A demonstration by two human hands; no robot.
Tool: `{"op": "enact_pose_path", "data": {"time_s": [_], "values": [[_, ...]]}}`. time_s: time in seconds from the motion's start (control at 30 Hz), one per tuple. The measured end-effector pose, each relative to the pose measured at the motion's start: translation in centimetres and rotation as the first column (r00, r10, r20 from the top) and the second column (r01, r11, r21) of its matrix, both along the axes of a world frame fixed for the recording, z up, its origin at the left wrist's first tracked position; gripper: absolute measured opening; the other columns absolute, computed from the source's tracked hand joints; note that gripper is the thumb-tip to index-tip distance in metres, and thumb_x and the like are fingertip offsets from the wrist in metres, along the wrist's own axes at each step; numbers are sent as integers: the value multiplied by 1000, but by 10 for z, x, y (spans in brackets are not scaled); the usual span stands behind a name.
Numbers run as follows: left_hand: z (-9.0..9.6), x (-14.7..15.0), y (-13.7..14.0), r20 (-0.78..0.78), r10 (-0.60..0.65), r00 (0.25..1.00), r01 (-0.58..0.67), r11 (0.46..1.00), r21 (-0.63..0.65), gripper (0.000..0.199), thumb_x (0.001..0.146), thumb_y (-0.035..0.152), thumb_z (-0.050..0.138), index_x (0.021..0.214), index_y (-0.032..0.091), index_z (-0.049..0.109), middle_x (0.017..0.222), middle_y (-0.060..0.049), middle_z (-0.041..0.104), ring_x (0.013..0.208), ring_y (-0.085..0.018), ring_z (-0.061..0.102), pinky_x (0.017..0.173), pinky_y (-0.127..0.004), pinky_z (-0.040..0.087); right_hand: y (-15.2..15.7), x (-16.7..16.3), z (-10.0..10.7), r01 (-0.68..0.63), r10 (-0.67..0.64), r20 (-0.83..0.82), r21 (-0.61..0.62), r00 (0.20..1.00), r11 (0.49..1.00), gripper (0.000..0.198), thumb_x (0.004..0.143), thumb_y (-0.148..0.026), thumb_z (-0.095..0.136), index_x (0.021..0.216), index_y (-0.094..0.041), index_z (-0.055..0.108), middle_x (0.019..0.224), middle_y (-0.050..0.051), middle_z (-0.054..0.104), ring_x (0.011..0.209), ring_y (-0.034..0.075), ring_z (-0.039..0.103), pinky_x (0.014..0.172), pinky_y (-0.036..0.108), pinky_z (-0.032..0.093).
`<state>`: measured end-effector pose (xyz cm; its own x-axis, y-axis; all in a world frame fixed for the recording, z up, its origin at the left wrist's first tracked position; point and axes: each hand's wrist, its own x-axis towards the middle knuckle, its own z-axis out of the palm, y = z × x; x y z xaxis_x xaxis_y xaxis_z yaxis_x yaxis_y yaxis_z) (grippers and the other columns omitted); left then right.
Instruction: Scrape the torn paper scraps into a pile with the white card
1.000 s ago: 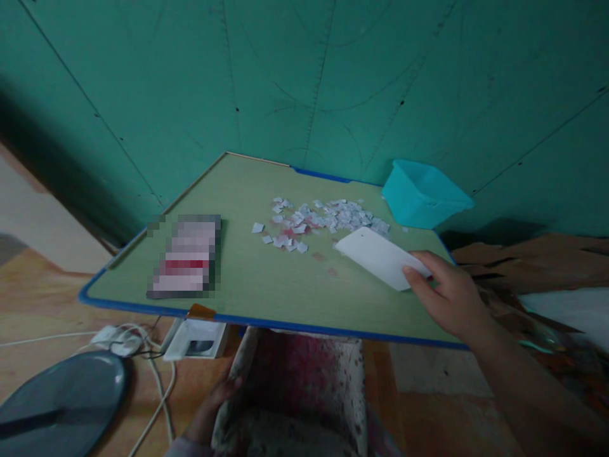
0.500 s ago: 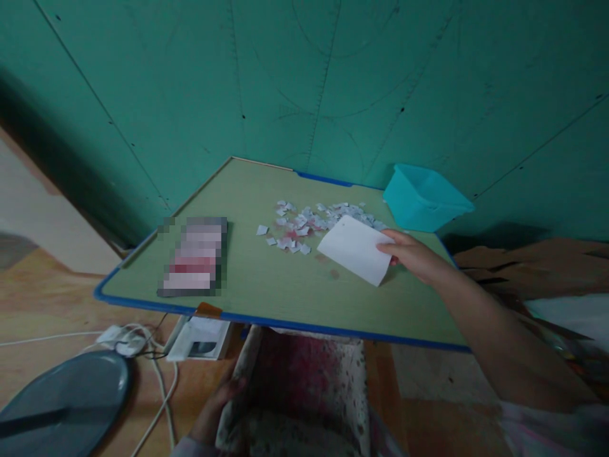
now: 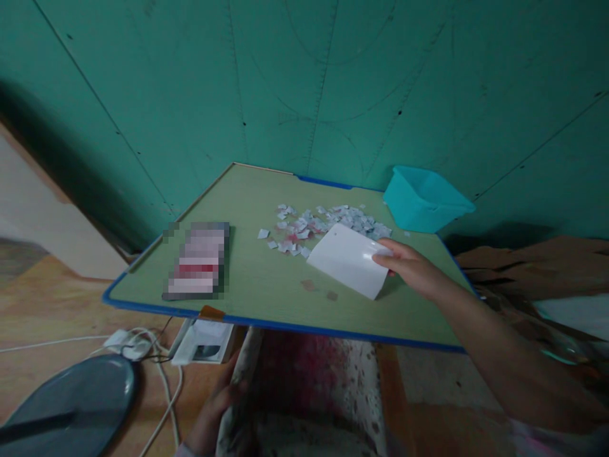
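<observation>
My right hand [image 3: 406, 265] pinches the right edge of a white sheet [image 3: 349, 261], slightly curved and glossy, tilted just over the table. A loose spread of small white paper squares [image 3: 356, 220] lies behind it, with reddish stains among some of them. Below the table's front edge, my left hand [image 3: 221, 397] grips the left side of a white, dark-speckled container [image 3: 366, 387], reddish inside. Shadow hides part of those fingers.
The pale green table [image 3: 266, 289] has a blue edge. A turquoise bin [image 3: 419, 206] stands at its back right corner, a pixelated flat object [image 3: 197, 260] at the left. A grey round stool [image 3: 90, 406], cables [image 3: 162, 381] and a white box [image 3: 207, 336] are at lower left.
My right hand has drawn the white sheet slightly toward me and left, and light now glints off it. The speckled container looks shifted a little to the right; my left hand stays on it.
</observation>
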<state>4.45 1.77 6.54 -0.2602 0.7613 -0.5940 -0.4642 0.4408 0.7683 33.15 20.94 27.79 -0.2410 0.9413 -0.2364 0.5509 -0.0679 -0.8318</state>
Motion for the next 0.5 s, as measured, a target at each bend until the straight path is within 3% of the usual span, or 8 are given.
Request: {"op": "enact_pose_path", "data": {"time_s": [0.2,0.37,0.5], "values": [[3,3,-1,22,37,999,-36,999,-2,67,38,34,70,104,25,60,58,0,67,91,-33,62,76,-39,49,15,-5,-7,-102,97,39,164,995,981,20,73,-33,49,87,-18,53,81,3,59,74,16,54,62,27,40],[9,4,-4,-21,70,997,-70,997,11,49,40,32,69,89,25,65,64,-1,70,97,-32,59,77,-36,49,24,-9,-11,-97,84,65,224,994,970,19,73,-29,48,88,-19,54,82,3,59,74,17,54,62,27,41],[21,7,-6,86,73,994,-75,997,18,38,45,32,68,82,25,66,65,0,70,86,-28,62,73,-33,50,27,-9,-9,-65,43,85,275,995,959,16,74,-27,48,86,-19,54,80,4,58,73,17,53,63,28,40]]}}
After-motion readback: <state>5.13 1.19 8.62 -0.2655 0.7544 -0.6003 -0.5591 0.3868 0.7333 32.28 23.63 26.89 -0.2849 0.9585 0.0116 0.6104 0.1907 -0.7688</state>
